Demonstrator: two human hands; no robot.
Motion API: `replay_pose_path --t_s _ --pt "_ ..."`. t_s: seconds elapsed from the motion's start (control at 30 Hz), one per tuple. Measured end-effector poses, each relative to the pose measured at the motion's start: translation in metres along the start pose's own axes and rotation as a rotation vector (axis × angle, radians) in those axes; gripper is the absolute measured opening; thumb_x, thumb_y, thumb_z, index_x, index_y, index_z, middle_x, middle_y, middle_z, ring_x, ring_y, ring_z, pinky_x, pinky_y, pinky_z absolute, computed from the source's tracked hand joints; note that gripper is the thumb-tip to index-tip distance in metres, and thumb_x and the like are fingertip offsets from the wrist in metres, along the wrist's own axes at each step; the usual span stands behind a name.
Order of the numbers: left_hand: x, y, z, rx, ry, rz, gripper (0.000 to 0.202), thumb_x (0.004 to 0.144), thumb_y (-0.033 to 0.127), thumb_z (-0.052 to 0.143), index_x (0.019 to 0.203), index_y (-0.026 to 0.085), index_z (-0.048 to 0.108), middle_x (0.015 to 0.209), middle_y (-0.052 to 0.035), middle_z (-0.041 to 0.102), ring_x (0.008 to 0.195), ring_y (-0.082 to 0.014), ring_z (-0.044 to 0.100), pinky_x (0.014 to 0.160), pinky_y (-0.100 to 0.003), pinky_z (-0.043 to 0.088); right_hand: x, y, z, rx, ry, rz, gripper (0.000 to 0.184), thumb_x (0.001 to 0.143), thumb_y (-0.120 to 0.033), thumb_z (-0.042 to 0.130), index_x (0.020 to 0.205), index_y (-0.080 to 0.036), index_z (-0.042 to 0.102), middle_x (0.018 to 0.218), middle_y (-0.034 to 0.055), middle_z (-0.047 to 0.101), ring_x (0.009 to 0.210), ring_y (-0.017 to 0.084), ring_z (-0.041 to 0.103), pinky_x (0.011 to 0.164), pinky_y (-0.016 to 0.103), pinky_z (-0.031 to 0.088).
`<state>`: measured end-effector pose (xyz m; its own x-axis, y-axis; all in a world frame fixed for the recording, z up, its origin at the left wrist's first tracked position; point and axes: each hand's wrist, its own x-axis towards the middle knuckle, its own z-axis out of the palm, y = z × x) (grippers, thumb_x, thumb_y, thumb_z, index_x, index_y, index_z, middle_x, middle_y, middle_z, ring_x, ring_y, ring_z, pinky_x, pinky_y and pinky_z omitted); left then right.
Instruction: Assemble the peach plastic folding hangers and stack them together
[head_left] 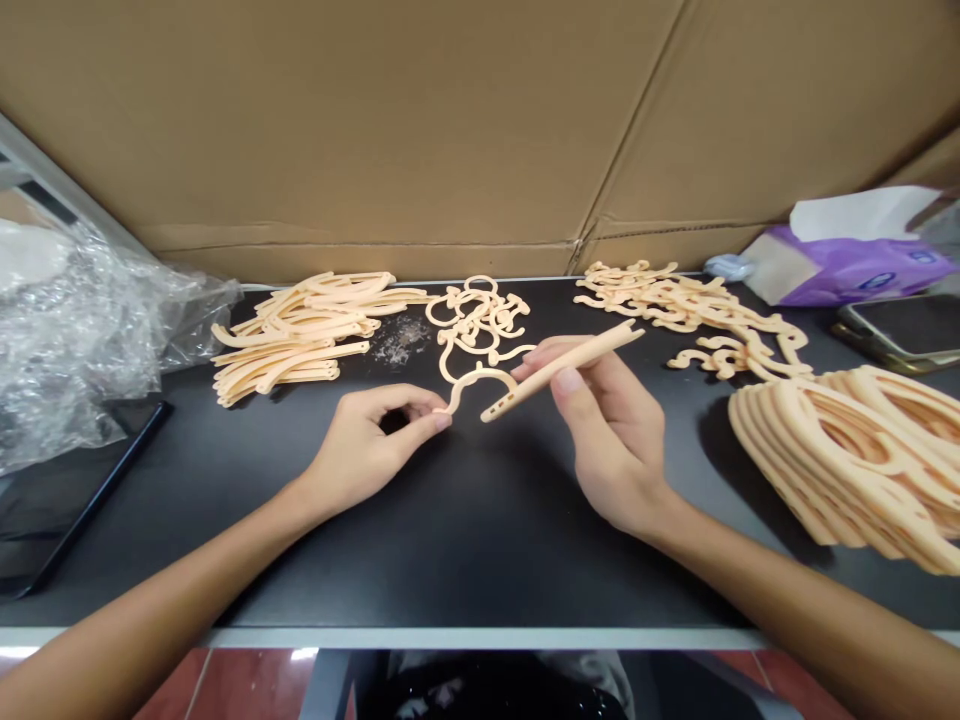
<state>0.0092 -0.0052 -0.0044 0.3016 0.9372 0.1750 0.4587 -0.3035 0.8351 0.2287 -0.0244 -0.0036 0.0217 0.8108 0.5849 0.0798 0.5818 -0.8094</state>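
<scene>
My left hand is closed, thumb and forefinger pinching the stem end of a peach plastic hanger hook. The hook's curve reaches right, toward the other hand. In my right hand is a long peach hanger arm, gripped between thumb and fingers. It slants up to the right, and small slots show near its lower left end. That end is close to the hook; whether they touch I cannot tell. Just behind the hands lies a loose pile of similar hooks.
Stacked hanger arms lie back left, smaller curved pieces back right. Hanger-shaped pieces are stacked at right, near a purple tissue pack and a phone. Bubble wrap and a dark tablet-like slab occupy the left.
</scene>
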Motion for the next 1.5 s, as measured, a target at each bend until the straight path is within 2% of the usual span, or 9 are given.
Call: replay_pose_path --t_s 0.2,0.33,0.43,0.53,0.67,0.83,1.0,1.17,1.5 --pt "0.007 0.0 -0.004 -0.266 0.032 -0.13 0.018 0.078 0.033 0.082 0.084 0.017 0.076 0.077 -0.0013 0.074 0.068 -0.0117 0.065 0.067 -0.021 0.052 0.002 -0.008 -0.002 0.134 0.162 -0.017 0.014 0.102 -0.032 0.05 0.1 -0.024 0.061 0.097 0.0042 0.066 0.092 0.019 0.067 0.084 0.038 0.056" --pt "0.008 -0.004 -0.005 -0.452 0.05 -0.149 0.018 0.078 0.03 0.083 0.088 0.018 0.075 0.08 -0.0012 0.074 0.068 -0.0106 0.065 0.069 -0.02 0.053 0.009 -0.013 -0.006 0.072 0.212 0.033 0.012 0.102 -0.035 0.049 0.095 -0.027 0.055 0.087 0.0022 0.065 0.077 0.019 0.068 0.072 0.036 0.057" --pt "0.008 -0.006 -0.006 -0.529 0.02 -0.154 0.016 0.08 0.028 0.083 0.09 0.018 0.075 0.079 -0.0011 0.074 0.069 -0.0108 0.066 0.071 -0.021 0.054 0.008 -0.01 -0.005 0.029 0.055 0.116 0.01 0.1 -0.032 0.053 0.093 -0.024 0.055 0.081 -0.0003 0.063 0.068 0.015 0.066 0.064 0.031 0.053" --pt "0.008 -0.005 -0.007 -0.535 -0.009 -0.17 0.016 0.08 0.028 0.083 0.088 0.018 0.074 0.081 -0.0019 0.075 0.07 -0.0116 0.067 0.072 -0.021 0.055 0.002 -0.002 -0.004 -0.118 -0.2 0.203 0.008 0.099 -0.027 0.053 0.105 -0.022 0.057 0.077 -0.0026 0.062 0.062 0.012 0.062 0.061 0.028 0.05" --pt "0.007 -0.001 -0.007 -0.371 -0.027 -0.145 0.018 0.081 0.032 0.081 0.088 0.017 0.073 0.08 -0.0032 0.076 0.07 -0.0142 0.069 0.073 -0.024 0.055 -0.003 0.003 -0.006 -0.547 -0.407 0.037 0.025 0.099 -0.019 0.047 0.12 -0.019 0.062 0.089 0.0041 0.069 0.076 0.016 0.063 0.069 0.03 0.046" --pt "0.002 0.001 -0.004 -0.032 -0.038 -0.025 0.017 0.087 0.034 0.073 0.091 0.018 0.073 0.092 -0.0041 0.076 0.085 -0.0175 0.07 0.084 -0.028 0.054 -0.002 0.0 -0.008 -1.011 -0.532 -0.105 0.032 0.103 -0.027 0.042 0.112 -0.018 0.071 0.081 0.0058 0.067 0.07 0.018 0.059 0.069 0.032 0.038" --pt "-0.003 -0.003 -0.002 0.208 -0.057 0.184 0.011 0.091 0.029 0.065 0.094 0.019 0.067 0.087 -0.0012 0.074 0.076 -0.0146 0.068 0.074 -0.024 0.053 0.001 -0.003 -0.008 -1.148 -0.644 -0.218 0.03 0.103 -0.029 0.044 0.103 -0.02 0.073 0.078 0.0045 0.066 0.068 0.018 0.056 0.07 0.033 0.032" --pt "-0.003 -0.007 -0.002 0.303 -0.108 0.497 0.01 0.094 0.018 0.061 0.103 0.02 0.065 0.099 -0.0054 0.075 0.089 -0.0173 0.069 0.084 -0.03 0.053 0.005 -0.006 -0.013 -1.262 -0.714 -0.335 0.018 0.097 -0.016 0.055 0.101 -0.021 0.072 0.076 0.0044 0.066 0.073 0.019 0.057 0.074 0.035 0.028" --pt "-0.003 -0.002 -0.001 0.208 -0.174 0.497 0.013 0.093 0.014 0.06 0.099 0.02 0.069 0.091 -0.0066 0.075 0.081 -0.0177 0.067 0.077 -0.032 0.053 0.002 -0.009 -0.015 -1.313 -0.711 -0.442 0.028 0.093 -0.008 0.055 0.11 -0.024 0.071 0.083 0.0069 0.065 0.081 0.023 0.053 0.081 0.038 0.028"
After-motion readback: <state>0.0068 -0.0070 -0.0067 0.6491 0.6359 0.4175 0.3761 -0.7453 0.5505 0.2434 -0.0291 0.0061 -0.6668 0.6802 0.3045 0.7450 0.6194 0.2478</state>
